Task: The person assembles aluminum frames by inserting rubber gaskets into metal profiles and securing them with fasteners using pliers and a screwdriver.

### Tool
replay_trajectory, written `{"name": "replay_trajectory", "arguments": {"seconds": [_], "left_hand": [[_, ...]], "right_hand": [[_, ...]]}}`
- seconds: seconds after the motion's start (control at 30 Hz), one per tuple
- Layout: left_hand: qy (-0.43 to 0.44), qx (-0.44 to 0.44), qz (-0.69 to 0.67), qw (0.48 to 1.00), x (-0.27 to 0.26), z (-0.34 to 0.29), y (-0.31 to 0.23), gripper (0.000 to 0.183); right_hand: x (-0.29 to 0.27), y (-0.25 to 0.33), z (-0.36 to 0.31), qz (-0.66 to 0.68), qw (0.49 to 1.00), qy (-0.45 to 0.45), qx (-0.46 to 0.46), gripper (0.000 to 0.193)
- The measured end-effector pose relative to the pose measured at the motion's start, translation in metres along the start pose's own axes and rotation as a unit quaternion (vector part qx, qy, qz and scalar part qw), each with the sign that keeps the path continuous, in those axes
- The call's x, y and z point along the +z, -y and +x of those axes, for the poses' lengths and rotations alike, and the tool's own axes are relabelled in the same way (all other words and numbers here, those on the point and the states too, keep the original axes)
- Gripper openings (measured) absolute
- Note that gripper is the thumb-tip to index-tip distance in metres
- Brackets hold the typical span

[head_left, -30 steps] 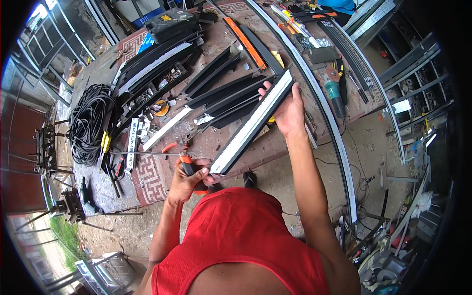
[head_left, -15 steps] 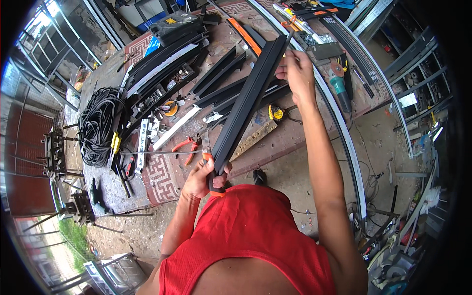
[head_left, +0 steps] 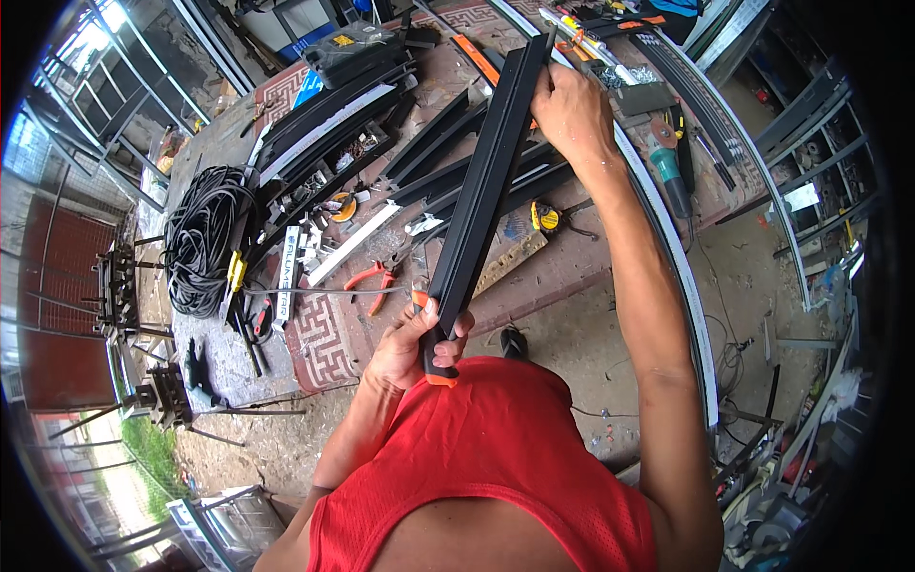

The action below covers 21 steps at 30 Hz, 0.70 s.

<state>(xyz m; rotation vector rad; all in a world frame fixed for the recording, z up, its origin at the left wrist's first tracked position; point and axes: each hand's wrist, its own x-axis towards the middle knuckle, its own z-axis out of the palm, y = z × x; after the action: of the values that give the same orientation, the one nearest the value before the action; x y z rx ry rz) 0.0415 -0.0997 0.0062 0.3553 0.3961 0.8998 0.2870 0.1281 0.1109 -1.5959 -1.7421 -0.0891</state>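
Observation:
A long black metal profile (head_left: 488, 181) slants across the middle in front of me, above the table. My left hand (head_left: 405, 345) is closed at its near end, and also wraps round a tool handle (head_left: 440, 370) in orange and black; the rest of that tool is hidden. At the far end, my right hand (head_left: 578, 116) is closed on the profile's right edge, fingertips partly out of sight. Beneath lie other black profiles (head_left: 429, 138). Red-handled pliers (head_left: 379, 284) rest left of the held profile, and a yellow tape measure (head_left: 546, 217) lies to its right.
Coiled black cable (head_left: 205, 238) and a black case (head_left: 353, 52) occupy the table's left side. A long curved-looking strip (head_left: 681, 276) runs down past the table edge at right, beside a teal angle grinder (head_left: 669, 167). Metal frames (head_left: 810, 172) stand at far right.
My right hand has gone from loose fingers beside the profile's far end to a closed grip on its edge. The profile stands slightly steeper in view; the whole scene has shifted a little right.

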Motion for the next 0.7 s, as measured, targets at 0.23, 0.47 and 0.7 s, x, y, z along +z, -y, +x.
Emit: {"name": "replay_trajectory", "arguments": {"seconds": [0.23,0.47,0.7], "left_hand": [[-0.027,0.036,0.038,0.998,0.011,-0.007,0.001,0.038],[-0.012,0.045,-0.001,0.999,0.019,0.011,-0.004,0.036],[0.002,0.053,-0.021,0.998,0.015,0.023,-0.004,0.034]], "right_hand": [[-0.004,0.012,-0.016,0.039,0.999,0.01,0.029,0.035],[0.003,0.028,-0.043,0.1,0.993,0.067,0.01,0.028],[-0.005,0.047,-0.08,0.06,0.993,0.099,0.008,0.034]]}}
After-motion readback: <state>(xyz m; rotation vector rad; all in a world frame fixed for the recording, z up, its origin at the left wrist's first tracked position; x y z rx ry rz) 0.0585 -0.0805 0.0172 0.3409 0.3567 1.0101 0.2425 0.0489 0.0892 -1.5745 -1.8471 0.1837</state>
